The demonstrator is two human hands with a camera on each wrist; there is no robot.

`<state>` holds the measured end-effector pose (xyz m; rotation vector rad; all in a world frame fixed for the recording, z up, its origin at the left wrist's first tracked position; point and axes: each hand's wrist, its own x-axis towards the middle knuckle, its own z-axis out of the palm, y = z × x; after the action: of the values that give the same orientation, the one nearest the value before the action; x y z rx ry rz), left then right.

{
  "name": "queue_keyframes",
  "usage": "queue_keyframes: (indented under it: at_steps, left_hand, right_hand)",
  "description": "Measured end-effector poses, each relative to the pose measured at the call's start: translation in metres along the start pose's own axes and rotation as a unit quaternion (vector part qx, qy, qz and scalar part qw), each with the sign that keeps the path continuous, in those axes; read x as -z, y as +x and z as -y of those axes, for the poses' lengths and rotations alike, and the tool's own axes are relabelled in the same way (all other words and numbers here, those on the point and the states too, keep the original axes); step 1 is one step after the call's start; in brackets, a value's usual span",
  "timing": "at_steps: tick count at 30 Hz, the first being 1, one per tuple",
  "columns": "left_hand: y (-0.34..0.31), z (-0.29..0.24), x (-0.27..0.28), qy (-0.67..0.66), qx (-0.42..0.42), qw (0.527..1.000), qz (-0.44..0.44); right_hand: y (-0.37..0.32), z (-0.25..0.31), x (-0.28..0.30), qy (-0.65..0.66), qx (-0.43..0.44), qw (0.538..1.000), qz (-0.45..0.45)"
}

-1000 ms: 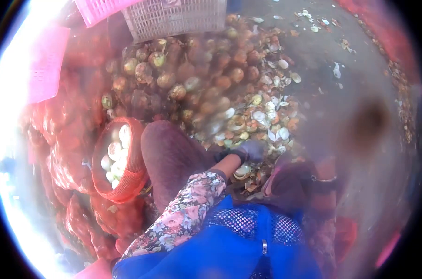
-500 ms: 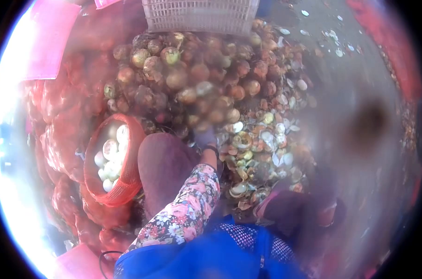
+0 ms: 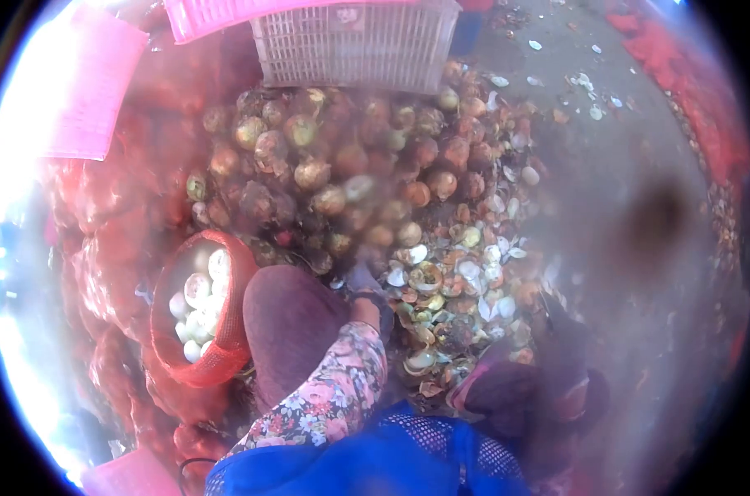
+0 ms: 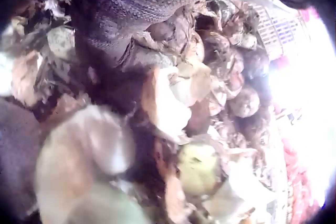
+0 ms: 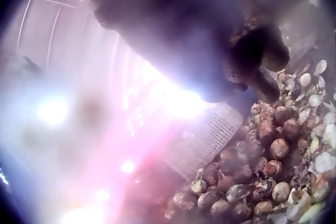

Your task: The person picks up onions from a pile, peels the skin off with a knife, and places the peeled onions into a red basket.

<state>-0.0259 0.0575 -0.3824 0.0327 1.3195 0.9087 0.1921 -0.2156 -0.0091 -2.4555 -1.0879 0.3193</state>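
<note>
Near the left knee, the gloved left hand (image 3: 365, 281) reaches down at the lower edge of a pile of unpeeled onions (image 3: 311, 174), beside loose skins (image 3: 425, 277). In the left wrist view its knit glove (image 4: 136, 11) lies over onions and papery skins; its fingertips are hidden, and so is anything in them. The gloved right hand (image 5: 257, 58) shows dark in the right wrist view, fingers bent, above the onions (image 5: 279, 149); whether it holds anything is too dark to tell. In the head view the right hand cannot be made out.
A red mesh-rimmed basket (image 3: 247, 310) of white peeled onions stands left of the knee. Filled red net sacks (image 3: 110, 248) line the left side. A pale crate (image 3: 354, 50) stands behind the pile, with pink crates (image 3: 90, 91) at upper left. Skin scraps dot the floor (image 3: 557, 74).
The left hand has moved left, from the scattered skins to the onion pile's lower edge by the knee. The head view has shifted slightly.
</note>
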Motion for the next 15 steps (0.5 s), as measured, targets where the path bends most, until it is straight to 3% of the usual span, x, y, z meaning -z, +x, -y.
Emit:
queue_keyframes:
  at_steps: [2,4,5,6,7,8,9,11,13,15]
  left_hand:
    - [-0.025,0.010,-0.004,-0.050,-0.026,0.977,0.207]
    - [-0.049,0.005,-0.027,-0.080,0.113,0.878,0.458]
    - [-0.054,0.005,-0.044,0.002,0.085,0.901,0.425]
    - [-0.090,-0.005,-0.068,0.060,0.059,0.888,0.451]
    - [-0.139,-0.023,-0.092,0.112,0.028,0.845,0.522]
    - [-0.165,-0.029,-0.110,0.167,-0.016,0.827,0.537]
    - [-0.185,-0.029,-0.126,0.223,-0.057,0.803,0.550]
    - [-0.237,-0.036,-0.149,0.332,-0.152,0.729,0.580]
    - [-0.305,-0.050,-0.161,0.418,-0.260,0.618,0.613]
    - [-0.363,-0.057,-0.159,0.451,-0.302,0.547,0.638]
  right_hand:
    - [-0.003,0.010,0.007,-0.005,-0.006,1.000,0.015]
    - [-0.004,0.008,0.005,0.062,0.062,0.996,0.000]
    - [-0.007,0.009,0.008,0.123,0.047,0.991,0.011]
    - [-0.009,0.013,0.012,0.184,0.031,0.982,0.020]
    - [-0.010,0.030,0.027,0.273,-0.034,0.960,0.047]
    - [-0.011,0.041,0.037,0.358,-0.100,0.925,0.074]
    - [-0.009,0.035,0.031,0.356,-0.092,0.930,0.024]
    - [-0.005,0.016,0.016,0.375,-0.087,0.923,-0.030]
    - [-0.008,-0.001,0.015,0.389,-0.069,0.916,-0.074]
    - [-0.011,0.004,0.014,0.405,-0.026,0.909,-0.097]
